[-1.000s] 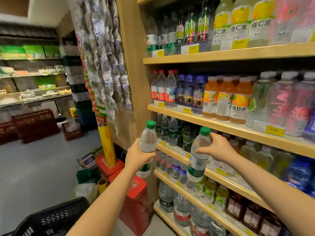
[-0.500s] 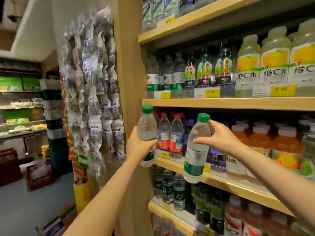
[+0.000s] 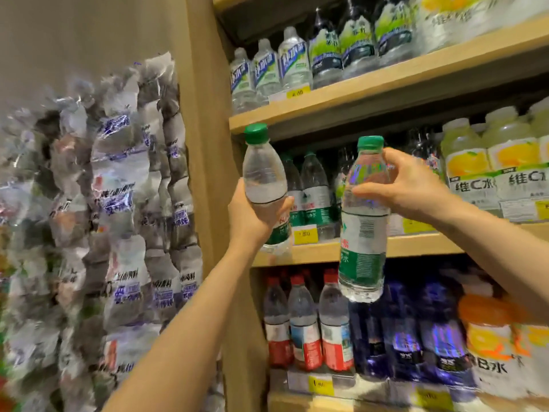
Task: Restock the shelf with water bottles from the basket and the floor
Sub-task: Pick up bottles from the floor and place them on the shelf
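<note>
Wooden shop shelves (image 3: 350,248) fill the right. Left hand (image 3: 252,214) grips one green-capped water bottle (image 3: 264,173); right hand (image 3: 413,185) pinches another (image 3: 364,233), both raised before the middle shelf.

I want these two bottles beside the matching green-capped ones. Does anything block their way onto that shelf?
Partly. Green-capped bottles already fill the shelf front behind the left hand's bottle. The right hand's bottle hangs before the shelf edge.

Hanging snack packets (image 3: 124,221) beside red-labelled bottles (image 3: 306,325) and yellow vitamin drinks (image 3: 487,162)
</note>
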Motion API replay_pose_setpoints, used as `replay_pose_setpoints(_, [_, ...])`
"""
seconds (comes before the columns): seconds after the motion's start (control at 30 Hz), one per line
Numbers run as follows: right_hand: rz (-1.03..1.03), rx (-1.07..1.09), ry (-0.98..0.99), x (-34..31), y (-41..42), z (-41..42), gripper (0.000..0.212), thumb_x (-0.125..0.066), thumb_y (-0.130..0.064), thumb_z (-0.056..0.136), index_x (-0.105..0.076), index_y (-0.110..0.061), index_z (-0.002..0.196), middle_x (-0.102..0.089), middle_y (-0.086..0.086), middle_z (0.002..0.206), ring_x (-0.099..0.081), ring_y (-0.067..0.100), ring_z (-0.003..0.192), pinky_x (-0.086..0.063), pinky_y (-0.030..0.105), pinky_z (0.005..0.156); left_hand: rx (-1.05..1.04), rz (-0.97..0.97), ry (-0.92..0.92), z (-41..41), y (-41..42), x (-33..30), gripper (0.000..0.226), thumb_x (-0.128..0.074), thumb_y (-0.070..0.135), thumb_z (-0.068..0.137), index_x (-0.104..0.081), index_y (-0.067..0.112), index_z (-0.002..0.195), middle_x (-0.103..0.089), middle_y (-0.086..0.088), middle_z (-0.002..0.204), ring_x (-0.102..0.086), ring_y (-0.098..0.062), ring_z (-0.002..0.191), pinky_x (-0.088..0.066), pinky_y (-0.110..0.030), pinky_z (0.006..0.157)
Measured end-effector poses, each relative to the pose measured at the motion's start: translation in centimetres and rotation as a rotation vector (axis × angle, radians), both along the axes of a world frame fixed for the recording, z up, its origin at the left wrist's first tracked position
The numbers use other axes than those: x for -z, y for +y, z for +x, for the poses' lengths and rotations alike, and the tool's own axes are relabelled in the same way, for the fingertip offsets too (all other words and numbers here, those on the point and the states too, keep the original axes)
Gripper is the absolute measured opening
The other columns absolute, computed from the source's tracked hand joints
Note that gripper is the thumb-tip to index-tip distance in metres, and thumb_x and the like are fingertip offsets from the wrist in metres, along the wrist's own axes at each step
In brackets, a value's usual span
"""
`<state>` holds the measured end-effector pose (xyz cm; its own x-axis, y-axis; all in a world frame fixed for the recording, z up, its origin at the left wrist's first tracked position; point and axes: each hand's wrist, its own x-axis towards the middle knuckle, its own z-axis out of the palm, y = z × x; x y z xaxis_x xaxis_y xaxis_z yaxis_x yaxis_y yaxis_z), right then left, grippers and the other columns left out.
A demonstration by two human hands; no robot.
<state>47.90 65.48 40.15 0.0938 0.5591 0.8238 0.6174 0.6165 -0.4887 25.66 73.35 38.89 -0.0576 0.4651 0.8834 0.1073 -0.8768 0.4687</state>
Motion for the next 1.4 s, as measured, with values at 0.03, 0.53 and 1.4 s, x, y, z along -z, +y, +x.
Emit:
replay_pose_setpoints(0.03, [0.016,0.011,0.000,-0.7,0.0,-0.4,0.033,-0.080,-0.030,0.065,-0.059,-0.032,0.090,-0.072,0.005,0.090,-0.068,0.018,0.081,-0.055,0.044,0.084,0.046,0.007,-0.015,0.2,0.6,-0.9,0.051,-0.077,0.002,0.073,-0.051,0.007,0.116,-0.057,0.014,0.097,-0.054,0.023,0.073,-0.044,-0.001,0.061])
replay_pose_setpoints(0.53, [0.093,0.203,-0.075,-4.5,1.6,-2.1,0.033,-0.074,-0.040,0.066,-0.057,-0.042,0.094,-0.070,-0.006,0.092,-0.066,0.012,0.087,-0.053,0.035,0.076,-0.129,0.038,-0.008,3.4,9.8,-3.1,0.050,-0.080,0.041,0.065,-0.051,0.025,0.102,-0.060,0.009,0.095,-0.059,-0.016,0.090,-0.050,-0.031,0.072])
replay_pose_setpoints(1.4, [0.055,0.244,-0.059,-4.1,3.6,-1.4,0.034,-0.071,-0.038,0.075,-0.057,-0.032,0.106,-0.067,-0.007,0.099,-0.064,0.011,0.089,-0.051,0.031,0.071,-0.876,0.152,0.496,7.0,14.2,-2.6,0.075,-0.054,0.042,0.087,-0.013,0.024,0.147,-0.024,-0.014,0.150,-0.015,-0.031,0.141,0.005,-0.062,0.110])
